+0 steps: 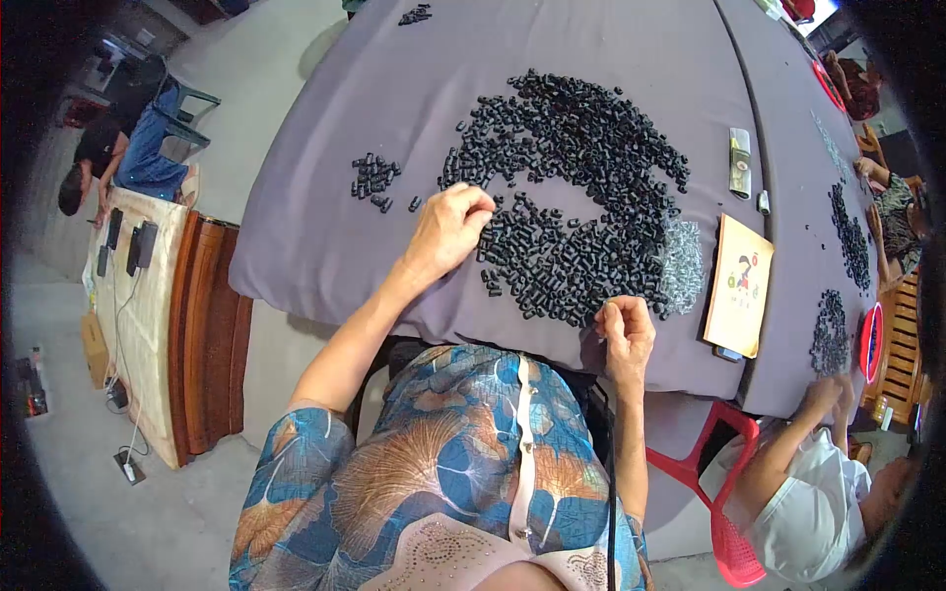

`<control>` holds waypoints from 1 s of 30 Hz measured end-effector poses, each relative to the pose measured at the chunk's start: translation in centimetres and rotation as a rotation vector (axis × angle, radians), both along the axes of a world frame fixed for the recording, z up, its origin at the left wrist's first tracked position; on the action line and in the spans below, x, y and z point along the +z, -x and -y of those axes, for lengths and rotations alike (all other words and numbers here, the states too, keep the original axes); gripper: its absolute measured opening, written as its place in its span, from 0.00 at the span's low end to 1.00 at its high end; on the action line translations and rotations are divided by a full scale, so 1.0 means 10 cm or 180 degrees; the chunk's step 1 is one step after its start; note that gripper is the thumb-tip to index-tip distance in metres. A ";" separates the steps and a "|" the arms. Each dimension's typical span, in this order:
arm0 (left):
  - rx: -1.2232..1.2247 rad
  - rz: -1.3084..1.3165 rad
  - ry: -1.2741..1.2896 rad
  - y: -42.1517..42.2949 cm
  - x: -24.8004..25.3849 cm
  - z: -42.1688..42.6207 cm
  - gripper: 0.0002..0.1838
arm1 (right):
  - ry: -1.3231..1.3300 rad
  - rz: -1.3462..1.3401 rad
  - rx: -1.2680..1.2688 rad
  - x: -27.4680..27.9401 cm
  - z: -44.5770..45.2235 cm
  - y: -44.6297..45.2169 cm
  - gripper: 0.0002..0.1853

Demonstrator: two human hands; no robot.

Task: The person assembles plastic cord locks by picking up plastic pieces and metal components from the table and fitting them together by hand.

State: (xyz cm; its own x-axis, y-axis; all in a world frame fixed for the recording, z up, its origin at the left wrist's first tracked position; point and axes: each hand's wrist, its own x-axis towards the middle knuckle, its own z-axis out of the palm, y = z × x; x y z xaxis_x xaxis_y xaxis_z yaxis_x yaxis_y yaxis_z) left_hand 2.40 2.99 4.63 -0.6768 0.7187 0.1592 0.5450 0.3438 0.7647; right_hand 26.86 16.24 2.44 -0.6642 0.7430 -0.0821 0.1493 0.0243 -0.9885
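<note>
A large pile of small black cylindrical pieces is spread over the grey cloth in front of me. My left hand is at the pile's left edge, its fingers curled together in a pinch. Near the front right edge of the pile is my right hand, thumb and fingers pressed together. Whatever either pinch may hold is too small or hidden to make out. Left of the pile lies a smaller cluster of black pieces. Small clear pieces form a heap against the pile's right side.
The cloth-covered table also bears a booklet and a small packet on the right. A co-worker in white sits by a red chair, hands at another black heap. A wooden-sided table stands left.
</note>
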 end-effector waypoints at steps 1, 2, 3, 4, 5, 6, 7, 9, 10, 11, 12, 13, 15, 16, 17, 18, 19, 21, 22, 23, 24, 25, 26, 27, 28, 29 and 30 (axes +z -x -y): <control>-0.0068 -0.0183 -0.0002 0.06 -0.01 -0.07 0.04 | -0.0081 0.0010 0.0019 0.00 0.00 0.01 0.04; -0.0139 -0.0362 -0.0003 0.11 -0.03 -0.15 0.04 | -0.0161 0.0060 0.0039 -0.03 -0.01 0.01 0.04; -0.0217 -0.0540 -0.0005 0.14 -0.05 -0.23 0.04 | -0.0241 0.0112 0.0055 -0.07 -0.02 0.00 0.04; -0.0266 -0.0604 0.0023 0.16 -0.07 -0.30 0.04 | -0.0322 0.0162 0.0065 -0.08 -0.03 -0.01 0.04; -0.0317 -0.0670 0.0045 0.17 -0.10 -0.37 0.04 | -0.0318 0.0170 0.0002 -0.08 -0.02 -0.01 0.03; -0.0372 -0.0738 0.0061 0.19 -0.11 -0.43 0.04 | -0.0320 0.0175 -0.0065 -0.05 0.00 0.00 0.03; -0.0440 -0.0816 0.0233 0.20 -0.11 -0.47 0.05 | -0.0322 0.0183 -0.0139 -0.04 0.02 0.01 0.03; -0.0547 -0.1007 0.0482 0.22 -0.17 -0.53 0.05 | -0.0309 0.0203 -0.0210 -0.04 0.03 0.00 0.02; -0.0593 -0.1105 0.0607 0.23 -0.21 -0.54 0.05 | -0.0303 0.0211 -0.0238 -0.05 0.04 -0.01 0.02; -0.0651 -0.1069 0.0606 0.24 -0.23 -0.55 0.05 | -0.0368 0.0306 -0.0055 -0.07 0.02 -0.03 0.03; -0.0691 -0.1089 0.0648 0.24 -0.23 -0.56 0.05 | -0.0443 0.0303 -0.0065 -0.08 0.02 -0.03 0.03; -0.0725 -0.1110 0.0689 0.25 -0.22 -0.57 0.05 | -0.0519 0.0299 -0.0070 -0.10 0.02 -0.02 0.03; -0.0782 -0.1145 0.0724 0.25 -0.18 -0.58 0.06 | -0.0655 0.0357 -0.0054 -0.09 0.02 0.01 0.03; -0.0807 -0.1158 0.0717 0.23 -0.13 -0.58 0.06 | -0.0715 0.0422 -0.0036 -0.07 0.03 0.03 0.03; -0.0831 -0.1171 0.0709 0.23 -0.11 -0.58 0.06 | -0.0777 0.0486 -0.0018 -0.05 0.03 0.04 0.03; -0.0845 -0.1162 0.0659 0.23 -0.11 -0.58 0.06 | -0.0811 0.0481 -0.0003 -0.05 0.02 0.05 0.03; -0.0864 -0.1153 0.0608 0.23 -0.12 -0.58 0.06 | -0.0844 0.0476 0.0009 -0.06 0.02 0.05 0.03; -0.0888 -0.1125 0.0531 0.23 -0.14 -0.57 0.07 | -0.0850 0.0491 -0.0026 -0.05 0.03 0.05 0.03; -0.0890 -0.1105 0.0505 0.23 -0.17 -0.56 0.07 | -0.0822 0.0510 -0.0069 -0.04 0.04 0.05 0.03; -0.0892 -0.1085 0.0479 0.23 -0.19 -0.56 0.07 | -0.0794 0.0529 -0.0112 -0.03 0.04 0.06 0.03; -0.0870 -0.1055 0.0447 0.24 -0.21 -0.54 0.07 | -0.0870 0.0515 -0.0094 -0.03 0.05 0.06 0.03; -0.0851 -0.1026 0.0415 0.24 -0.22 -0.52 0.07 | -0.0945 0.0498 -0.0080 -0.04 0.05 0.06 0.03; -0.0836 -0.0997 0.0386 0.24 -0.23 -0.50 0.07 | -0.1016 0.0483 -0.0068 -0.04 0.05 0.06 0.03; -0.0831 -0.0937 0.0382 0.24 -0.23 -0.50 0.06 | -0.1000 0.0473 -0.0084 -0.04 0.06 0.07 0.03; -0.0821 -0.0881 0.0376 0.25 -0.23 -0.49 0.06 | -0.0987 0.0460 -0.0097 -0.03 0.06 0.07 0.03; -0.0809 -0.0827 0.0367 0.26 -0.22 -0.49 0.06 | -0.0977 0.0444 -0.0109 -0.03 0.06 0.08 0.03; -0.0808 -0.0816 0.0383 0.25 -0.20 -0.48 0.06 | -0.0972 0.0423 -0.0106 -0.04 0.07 0.08 0.03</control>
State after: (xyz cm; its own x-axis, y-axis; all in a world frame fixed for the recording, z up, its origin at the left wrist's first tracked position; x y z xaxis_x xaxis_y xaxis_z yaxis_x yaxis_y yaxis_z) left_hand -0.12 7.82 2.68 -0.4241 0.8822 0.2043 0.7926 0.2525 0.5549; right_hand 26.02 15.59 2.08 -0.6376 0.7677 0.0633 0.2822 0.3092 -0.9081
